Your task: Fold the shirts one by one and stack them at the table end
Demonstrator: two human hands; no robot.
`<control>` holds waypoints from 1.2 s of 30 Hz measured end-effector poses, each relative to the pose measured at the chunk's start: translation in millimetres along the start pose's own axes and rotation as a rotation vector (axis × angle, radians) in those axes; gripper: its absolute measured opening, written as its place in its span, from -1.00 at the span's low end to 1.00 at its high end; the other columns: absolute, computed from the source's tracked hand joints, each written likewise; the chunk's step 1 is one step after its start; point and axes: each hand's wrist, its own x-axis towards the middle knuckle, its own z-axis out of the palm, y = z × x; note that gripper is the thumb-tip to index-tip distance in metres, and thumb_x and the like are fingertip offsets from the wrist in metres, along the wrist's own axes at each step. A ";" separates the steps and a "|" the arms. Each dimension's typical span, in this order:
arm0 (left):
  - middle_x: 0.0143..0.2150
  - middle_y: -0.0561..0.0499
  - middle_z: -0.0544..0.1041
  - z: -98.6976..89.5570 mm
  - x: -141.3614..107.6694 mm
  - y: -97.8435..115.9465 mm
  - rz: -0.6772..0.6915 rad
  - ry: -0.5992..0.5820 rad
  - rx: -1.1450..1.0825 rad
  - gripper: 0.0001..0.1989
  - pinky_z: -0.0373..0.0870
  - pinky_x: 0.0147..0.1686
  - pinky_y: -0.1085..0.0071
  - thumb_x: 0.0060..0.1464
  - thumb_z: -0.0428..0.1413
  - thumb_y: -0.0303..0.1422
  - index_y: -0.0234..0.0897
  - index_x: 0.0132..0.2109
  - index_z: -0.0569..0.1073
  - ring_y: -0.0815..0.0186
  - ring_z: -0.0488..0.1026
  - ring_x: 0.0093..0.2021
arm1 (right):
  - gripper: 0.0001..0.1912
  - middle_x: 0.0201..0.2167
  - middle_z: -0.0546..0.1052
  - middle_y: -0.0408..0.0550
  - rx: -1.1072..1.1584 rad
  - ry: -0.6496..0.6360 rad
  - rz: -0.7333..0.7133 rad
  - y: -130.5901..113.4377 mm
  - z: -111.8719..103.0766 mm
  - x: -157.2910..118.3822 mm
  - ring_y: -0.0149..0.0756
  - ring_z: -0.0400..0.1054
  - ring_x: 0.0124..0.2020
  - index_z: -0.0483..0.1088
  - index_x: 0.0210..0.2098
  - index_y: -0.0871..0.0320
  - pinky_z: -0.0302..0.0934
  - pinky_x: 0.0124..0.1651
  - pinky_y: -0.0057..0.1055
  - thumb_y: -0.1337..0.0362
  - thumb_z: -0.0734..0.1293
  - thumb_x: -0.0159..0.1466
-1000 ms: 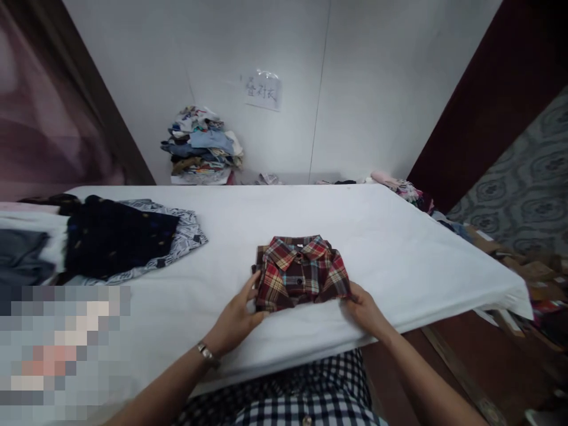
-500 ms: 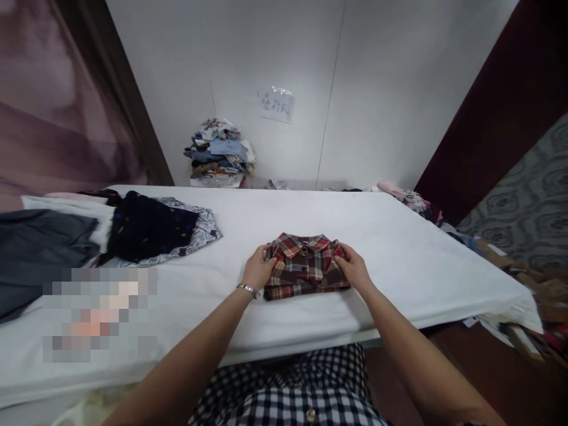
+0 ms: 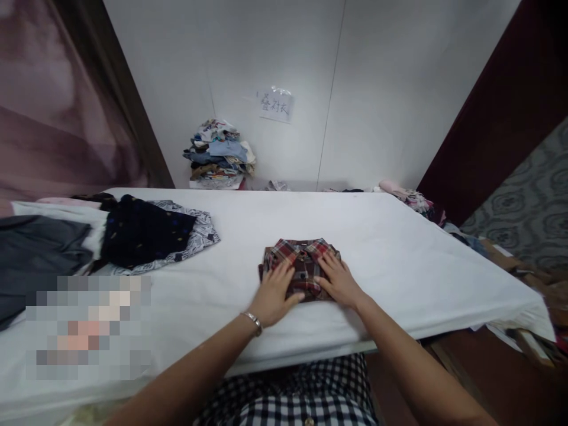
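A red, brown and white plaid shirt (image 3: 303,275), folded into a compact rectangle with its collar at the far side, lies on the white-covered table (image 3: 310,216). On the shirt's left part rests my left hand (image 3: 275,293), palm down with fingers spread and a silver bracelet at the wrist. My right hand (image 3: 339,281) lies flat over the shirt's right part, its fingers apart near the collar. Neither hand grips the cloth.
Dark garments (image 3: 146,231) and a grey one (image 3: 39,242) lie at the table's left. Behind the far edge, a clothes pile (image 3: 219,151) stands against the wall under a paper sign (image 3: 276,105). More clothes (image 3: 410,198) are beyond the right edge.
Both hands have let go of the shirt's side edges and moved inward onto its top, fingers now spread. The view has shifted slightly.
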 end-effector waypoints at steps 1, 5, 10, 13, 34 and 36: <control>0.37 -0.20 0.09 8.5 -4.5 1.3 0.030 -0.061 0.013 -0.28 -0.04 0.29 0.02 0.11 -0.03 0.04 -0.27 0.29 0.16 0.05 -0.01 0.36 | -0.33 0.38 -0.03 0.04 -0.002 -0.086 0.021 1.3 4.7 1.0 -0.14 -0.26 0.39 0.01 0.33 0.09 -0.28 0.33 -0.01 -0.06 0.09 0.33; 0.39 -0.25 0.03 29.4 -13.7 -2.1 0.062 -0.123 0.088 -0.21 -0.07 0.29 -0.02 0.09 -0.01 0.05 -0.35 0.32 0.10 0.02 -0.06 0.38 | -0.31 0.39 -0.10 0.00 0.013 -0.164 0.056 10.0 17.1 4.9 -0.16 -0.28 0.40 -0.02 0.34 0.09 -0.31 0.34 -0.03 -0.09 0.07 0.32; 0.38 -0.25 0.06 23.1 -13.3 -3.7 0.095 -0.043 0.156 -0.28 0.06 0.24 -0.01 0.08 0.09 -0.11 -0.33 0.31 0.12 0.02 0.01 0.35 | -0.35 0.35 0.05 0.00 0.195 -0.058 0.046 14.8 4.7 2.4 -0.10 -0.18 0.38 0.13 0.29 0.05 -0.29 0.33 0.03 -0.09 0.13 0.30; 0.37 -0.18 0.11 14.0 -15.6 -1.3 0.144 0.031 0.177 -0.34 0.12 0.22 0.04 0.06 0.12 -0.30 -0.26 0.29 0.14 0.05 0.07 0.32 | -0.48 0.18 0.36 0.04 0.422 0.280 0.058 9.7 -7.7 -20.3 -0.02 0.11 0.26 0.40 0.07 0.06 -0.08 0.28 0.01 -0.08 0.21 0.25; 0.27 -0.06 0.31 -2.5 -16.5 4.9 0.399 0.367 0.243 -0.40 0.38 0.09 0.18 0.16 -0.01 -0.31 -0.18 0.33 0.10 0.13 0.29 0.22 | -0.79 -0.50 0.55 -0.11 1.971 0.483 0.580 -60.0 32.9 7.0 -0.37 0.39 -0.52 0.43 -0.41 0.21 0.26 -0.54 -0.51 0.34 0.45 -0.07; 0.32 -0.04 0.22 -6.1 -24.5 -6.5 0.360 0.442 0.232 -0.32 0.39 0.09 0.15 0.14 0.01 -0.28 -0.14 0.37 0.00 0.11 0.25 0.25 | -0.83 -0.54 0.54 -0.11 1.983 0.514 0.546 -42.1 14.2 14.6 -0.40 0.37 -0.57 0.43 -0.43 0.22 0.24 -0.57 -0.54 0.37 0.43 -0.06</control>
